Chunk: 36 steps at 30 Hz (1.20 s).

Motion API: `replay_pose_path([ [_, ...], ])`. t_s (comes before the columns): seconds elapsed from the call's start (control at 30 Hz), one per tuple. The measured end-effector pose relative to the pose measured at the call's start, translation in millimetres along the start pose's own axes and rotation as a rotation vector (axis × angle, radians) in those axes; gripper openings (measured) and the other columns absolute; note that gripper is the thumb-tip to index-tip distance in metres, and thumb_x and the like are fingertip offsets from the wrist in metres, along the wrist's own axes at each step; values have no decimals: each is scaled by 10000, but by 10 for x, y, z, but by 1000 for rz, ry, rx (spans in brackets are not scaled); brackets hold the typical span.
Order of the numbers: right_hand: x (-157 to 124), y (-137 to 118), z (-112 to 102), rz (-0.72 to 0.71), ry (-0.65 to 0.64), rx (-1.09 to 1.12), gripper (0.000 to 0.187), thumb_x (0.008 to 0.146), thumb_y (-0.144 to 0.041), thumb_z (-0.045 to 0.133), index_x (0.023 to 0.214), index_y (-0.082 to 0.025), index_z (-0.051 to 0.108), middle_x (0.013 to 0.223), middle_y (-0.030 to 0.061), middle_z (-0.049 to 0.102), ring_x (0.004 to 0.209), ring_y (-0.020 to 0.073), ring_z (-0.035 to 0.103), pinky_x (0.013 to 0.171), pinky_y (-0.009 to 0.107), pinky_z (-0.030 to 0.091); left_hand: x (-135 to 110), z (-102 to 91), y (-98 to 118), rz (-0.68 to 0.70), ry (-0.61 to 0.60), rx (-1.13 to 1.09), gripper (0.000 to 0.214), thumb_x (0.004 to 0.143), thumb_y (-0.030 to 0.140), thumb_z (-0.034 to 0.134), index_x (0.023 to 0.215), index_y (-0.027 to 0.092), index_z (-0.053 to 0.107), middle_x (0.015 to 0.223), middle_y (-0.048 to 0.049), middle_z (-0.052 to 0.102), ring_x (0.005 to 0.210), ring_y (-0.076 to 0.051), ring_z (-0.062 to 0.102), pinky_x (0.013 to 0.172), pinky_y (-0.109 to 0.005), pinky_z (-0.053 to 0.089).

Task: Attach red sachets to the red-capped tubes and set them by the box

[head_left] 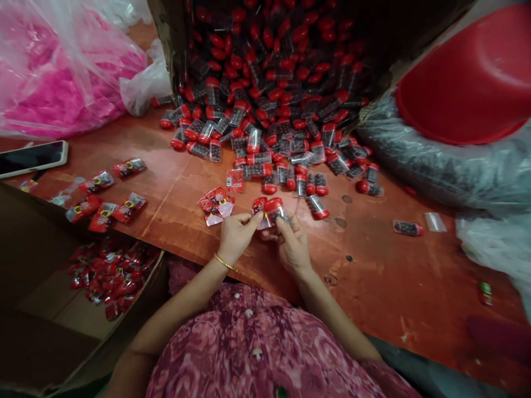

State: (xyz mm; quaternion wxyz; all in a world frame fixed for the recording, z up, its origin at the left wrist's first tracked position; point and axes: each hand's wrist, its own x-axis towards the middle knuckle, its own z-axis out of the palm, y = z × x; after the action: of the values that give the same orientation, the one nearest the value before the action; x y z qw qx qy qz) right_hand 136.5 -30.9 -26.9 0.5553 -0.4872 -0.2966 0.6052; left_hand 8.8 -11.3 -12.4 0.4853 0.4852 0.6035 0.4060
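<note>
My left hand (236, 235) pinches a small red printed wrapper (260, 209) at the near edge of the red-brown table (373, 265). My right hand (292, 243) is closed on a small clear container with a red cap (274, 210), held against that wrapper. A short stack of the same red wrappers (215, 205) lies just left of my hands. A heap of red-capped clear containers (269, 138) spills from a tipped cardboard box (170, 44) toward my hands.
Wrapped red packets (103, 202) lie at the left, above an open carton (112, 271) holding several more. A phone (33, 157) and pink plastic bags (62, 72) are far left. A red basin (468, 83) rests on a grey bag (448, 166) at right.
</note>
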Motion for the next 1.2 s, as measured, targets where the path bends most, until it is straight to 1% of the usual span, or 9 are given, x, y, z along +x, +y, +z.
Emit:
replay_pose_path([
  [0.1,73,8,114,17,42,44,354,674,-433,687,859,-226,466,698,-56,639,499,96,592,467,221,503,-44,34,-11,33,27,28,359,761,432,550,544,154,616,485,29,509,514,-98,412,515,-232,289],
  [0.2,116,27,159,-3,69,1,370,664,-440,690,837,-227,443,696,-56,629,483,89,577,471,221,506,-36,28,-26,20,62,-18,370,741,437,581,505,153,605,468,31,516,503,-89,428,502,-217,308],
  [0.33,150,38,144,-90,87,-111,365,680,-463,667,831,-231,429,675,-62,578,488,90,563,493,232,510,9,4,17,-196,30,-306,384,598,533,687,604,152,641,553,14,599,521,-95,517,481,-199,379],
  [0.43,165,6,100,-108,59,-203,368,682,-474,663,833,-230,433,670,-60,557,486,92,551,488,235,498,44,-38,76,-374,25,-446,433,470,537,764,577,146,614,539,13,592,495,-89,535,447,-188,408],
  [0.57,135,-107,-50,-113,48,-207,327,716,-474,632,844,-219,472,671,-44,582,498,90,537,481,225,480,69,-114,133,-438,82,-571,453,384,501,810,566,144,600,572,25,600,470,-60,507,442,-182,430],
  [0.7,18,-264,-222,-15,-125,-199,281,721,-444,631,814,-209,509,549,-55,566,418,84,488,406,206,426,64,-142,178,-429,134,-579,476,353,511,810,584,139,624,562,25,596,478,-70,514,444,-190,424],
  [0.83,-94,-362,-215,54,-249,-274,290,683,-440,664,761,-193,533,472,-57,543,354,69,435,334,180,331,39,-115,195,-388,105,-581,454,383,505,804,570,134,622,579,17,602,506,-81,520,477,-212,424],
  [1.1,-61,-259,-133,131,-211,-247,298,679,-454,646,735,-190,519,454,-74,526,327,59,443,314,163,303,-16,-108,83,-169,110,-525,367,530,469,763,538,137,606,550,27,577,544,-67,489,573,-205,412],
  [1.2,-53,-166,-131,105,-198,-208,279,718,-448,617,768,-191,520,484,-76,538,329,48,431,327,161,322,-25,-87,104,-190,88,-596,377,530,485,755,603,141,620,599,21,607,569,-83,523,599,-224,438],
])
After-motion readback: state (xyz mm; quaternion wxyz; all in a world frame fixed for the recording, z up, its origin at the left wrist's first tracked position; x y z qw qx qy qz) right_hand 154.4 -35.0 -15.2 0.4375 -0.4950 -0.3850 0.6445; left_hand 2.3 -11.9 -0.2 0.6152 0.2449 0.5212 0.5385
